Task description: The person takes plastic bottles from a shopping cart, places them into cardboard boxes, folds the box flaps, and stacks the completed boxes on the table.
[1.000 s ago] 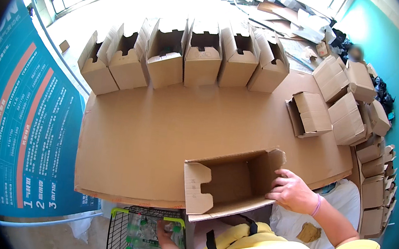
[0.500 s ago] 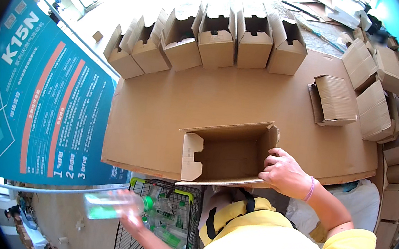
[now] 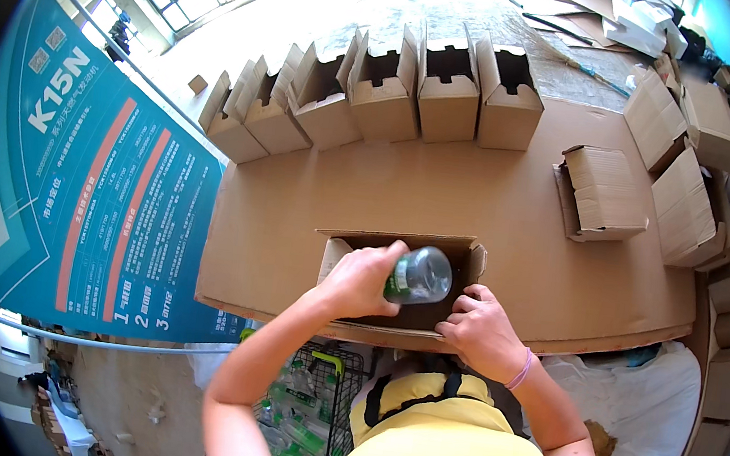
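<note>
An open cardboard box [image 3: 342,330] rests at the near edge of the cardboard-covered table. Over its opening, my left hand [image 3: 357,279] is closed around a clear plastic bottle [image 3: 421,277] with a green label. The bottle lies tilted, its base pointing right; its cap end is hidden by my hand. My right hand [image 3: 481,331] grips the near right edge of the same box, fingers curled over the cardboard. Below the table, a black wire basket [image 3: 347,397] holds several clear bottles [image 3: 297,432] with green labels.
A row of several open cardboard boxes [image 3: 385,95] lines the table's far edge. Another box [image 3: 605,194] lies on its side at right, beside stacked boxes [image 3: 689,211]. A blue banner [image 3: 116,200] stands left of the table [image 3: 297,193].
My left hand has brought the bottle from beside the basket up and right, over the box. My right hand stays at the box's right side, slightly lower and further left.
</note>
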`<state>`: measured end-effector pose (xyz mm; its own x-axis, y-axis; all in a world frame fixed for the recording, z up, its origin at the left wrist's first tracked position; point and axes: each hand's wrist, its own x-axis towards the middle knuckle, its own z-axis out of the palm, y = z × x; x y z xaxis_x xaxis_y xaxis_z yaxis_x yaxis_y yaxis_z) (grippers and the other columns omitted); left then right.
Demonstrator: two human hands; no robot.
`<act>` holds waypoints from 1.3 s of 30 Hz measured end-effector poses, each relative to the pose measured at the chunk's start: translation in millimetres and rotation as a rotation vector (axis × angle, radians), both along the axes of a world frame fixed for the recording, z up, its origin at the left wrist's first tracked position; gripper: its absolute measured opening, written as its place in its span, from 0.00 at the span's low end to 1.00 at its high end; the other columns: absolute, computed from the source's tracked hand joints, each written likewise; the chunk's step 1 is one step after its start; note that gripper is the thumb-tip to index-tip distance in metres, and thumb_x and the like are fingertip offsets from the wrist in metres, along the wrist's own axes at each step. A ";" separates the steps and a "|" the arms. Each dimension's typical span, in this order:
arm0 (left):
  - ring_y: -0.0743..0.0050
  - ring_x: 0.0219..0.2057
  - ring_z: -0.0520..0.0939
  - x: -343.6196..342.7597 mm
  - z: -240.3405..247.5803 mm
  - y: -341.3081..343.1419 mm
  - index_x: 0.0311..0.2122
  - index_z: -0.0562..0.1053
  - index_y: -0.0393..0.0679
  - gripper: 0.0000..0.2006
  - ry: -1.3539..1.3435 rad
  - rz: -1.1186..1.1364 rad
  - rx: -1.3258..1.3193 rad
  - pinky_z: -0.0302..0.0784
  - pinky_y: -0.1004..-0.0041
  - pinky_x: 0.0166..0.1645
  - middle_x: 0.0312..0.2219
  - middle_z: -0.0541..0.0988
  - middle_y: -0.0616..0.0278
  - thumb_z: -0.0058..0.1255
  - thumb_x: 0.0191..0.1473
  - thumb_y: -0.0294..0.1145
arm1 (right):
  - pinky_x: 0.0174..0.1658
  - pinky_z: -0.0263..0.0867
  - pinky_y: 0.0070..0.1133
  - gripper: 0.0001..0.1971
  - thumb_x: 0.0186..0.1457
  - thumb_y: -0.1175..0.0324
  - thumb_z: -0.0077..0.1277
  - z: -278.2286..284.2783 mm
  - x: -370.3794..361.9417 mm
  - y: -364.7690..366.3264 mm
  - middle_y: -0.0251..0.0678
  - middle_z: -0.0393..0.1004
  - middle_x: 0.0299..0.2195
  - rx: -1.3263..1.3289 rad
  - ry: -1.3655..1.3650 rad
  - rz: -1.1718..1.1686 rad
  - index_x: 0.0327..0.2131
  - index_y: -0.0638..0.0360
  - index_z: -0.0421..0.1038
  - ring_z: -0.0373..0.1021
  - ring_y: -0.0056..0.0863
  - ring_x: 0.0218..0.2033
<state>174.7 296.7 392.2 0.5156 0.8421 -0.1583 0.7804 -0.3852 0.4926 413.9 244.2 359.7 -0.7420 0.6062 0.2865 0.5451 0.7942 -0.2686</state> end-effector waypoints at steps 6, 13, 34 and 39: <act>0.51 0.40 0.83 36.3 -53.3 37.9 0.48 0.72 0.42 0.34 0.740 -0.413 -0.169 0.80 0.59 0.43 0.36 0.82 0.51 0.71 0.30 0.39 | 0.56 0.63 0.31 0.02 0.42 0.71 0.53 0.3 -11.4 -3.4 0.28 0.73 0.17 0.027 -0.064 0.052 0.19 0.53 0.74 0.71 0.25 0.33; 0.58 0.37 0.85 32.8 -142.9 55.0 0.40 0.77 0.43 0.19 0.755 -0.392 0.097 0.80 0.63 0.40 0.33 0.83 0.55 0.62 0.38 0.31 | 0.56 0.62 0.35 0.01 0.41 0.71 0.53 -1.7 -13.8 -4.3 0.27 0.73 0.18 0.053 -0.080 0.034 0.21 0.54 0.75 0.71 0.25 0.33; 0.53 0.33 0.83 -210.7 -116.0 -197.0 0.40 0.76 0.39 0.09 -0.136 1.206 0.402 0.77 0.65 0.38 0.31 0.82 0.52 0.54 0.53 0.26 | 0.54 0.61 0.37 0.07 0.44 0.70 0.58 21.1 -23.8 11.5 0.34 0.77 0.25 -0.127 -0.076 -0.060 0.30 0.56 0.79 0.71 0.32 0.34; 0.48 0.31 0.81 -251.3 -312.9 -359.7 0.34 0.77 0.42 0.13 0.197 1.524 -0.262 0.75 0.55 0.37 0.27 0.80 0.51 0.61 0.43 0.37 | 0.54 0.61 0.38 0.07 0.46 0.69 0.58 27.9 -31.1 17.0 0.37 0.76 0.25 -0.173 -0.133 -0.078 0.30 0.60 0.79 0.71 0.36 0.34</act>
